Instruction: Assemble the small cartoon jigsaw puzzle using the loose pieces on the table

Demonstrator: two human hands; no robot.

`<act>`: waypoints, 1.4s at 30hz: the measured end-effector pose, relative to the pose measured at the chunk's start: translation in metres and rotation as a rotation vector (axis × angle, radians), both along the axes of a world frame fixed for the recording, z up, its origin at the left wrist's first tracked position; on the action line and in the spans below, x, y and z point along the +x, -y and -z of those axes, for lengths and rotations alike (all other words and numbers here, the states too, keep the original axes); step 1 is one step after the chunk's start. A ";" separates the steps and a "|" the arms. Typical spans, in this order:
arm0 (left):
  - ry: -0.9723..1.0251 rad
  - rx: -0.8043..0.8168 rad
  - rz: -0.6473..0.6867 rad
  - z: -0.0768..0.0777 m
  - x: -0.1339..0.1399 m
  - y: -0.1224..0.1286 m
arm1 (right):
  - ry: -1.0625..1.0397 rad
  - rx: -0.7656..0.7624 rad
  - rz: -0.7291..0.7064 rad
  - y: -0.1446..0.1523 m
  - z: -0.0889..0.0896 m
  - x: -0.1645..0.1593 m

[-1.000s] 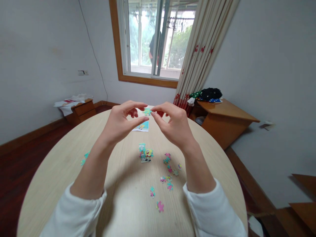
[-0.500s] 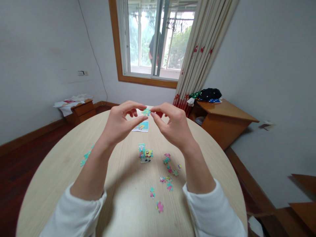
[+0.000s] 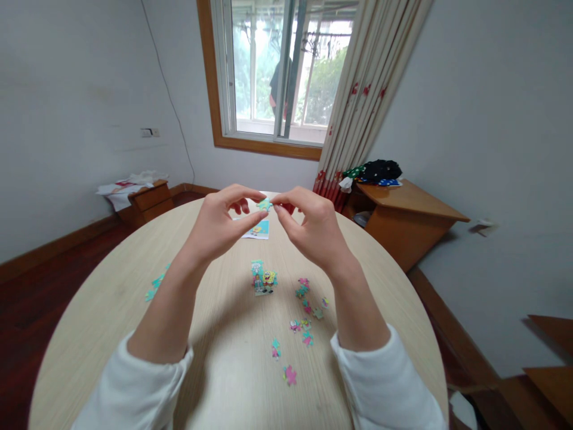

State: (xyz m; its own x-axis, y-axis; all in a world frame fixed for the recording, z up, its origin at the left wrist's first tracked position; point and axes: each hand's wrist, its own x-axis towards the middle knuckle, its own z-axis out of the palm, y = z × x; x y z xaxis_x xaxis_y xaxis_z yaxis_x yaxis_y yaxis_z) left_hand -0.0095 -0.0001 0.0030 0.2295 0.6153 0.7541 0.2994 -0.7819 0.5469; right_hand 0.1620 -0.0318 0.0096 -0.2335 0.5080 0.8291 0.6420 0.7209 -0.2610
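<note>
Between my hands, raised above the far part of the round table (image 3: 237,358), is a green and yellow jigsaw puzzle piece (image 3: 264,204). My left hand (image 3: 226,218) pinches it from the left with thumb and forefinger. On its right edge, the fingertips of my right hand (image 3: 308,218) close on it too. Behind and below the hands lies a picture card (image 3: 258,230) with a yellow cartoon figure, partly covered by my left thumb. A joined block of puzzle pieces (image 3: 264,279) with cartoon figures lies mid-table, below the hands.
Several loose pink and green puzzle pieces (image 3: 306,307) are scattered right of the joined block. More green pieces (image 3: 156,282) lie left, partly behind my left forearm. A wooden desk (image 3: 412,206) bearing dark clothes (image 3: 380,172) stands past the table's right edge. A person (image 3: 280,89) shows behind the window.
The piece between my fingers has tilted slightly, and my hands have shifted very little. Everything on the table stays where it was.
</note>
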 end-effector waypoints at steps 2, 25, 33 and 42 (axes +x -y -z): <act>-0.009 0.009 -0.005 0.000 0.000 0.000 | -0.006 -0.011 -0.010 0.000 0.000 0.000; 0.071 0.050 0.107 0.000 0.004 0.003 | -0.307 -0.408 -0.224 -0.001 -0.005 -0.002; 0.094 0.068 0.138 0.001 0.006 0.002 | -0.325 -0.426 -0.245 0.001 -0.008 -0.003; 0.068 0.042 0.135 0.000 0.004 0.004 | -0.319 -0.452 -0.259 0.001 -0.007 -0.004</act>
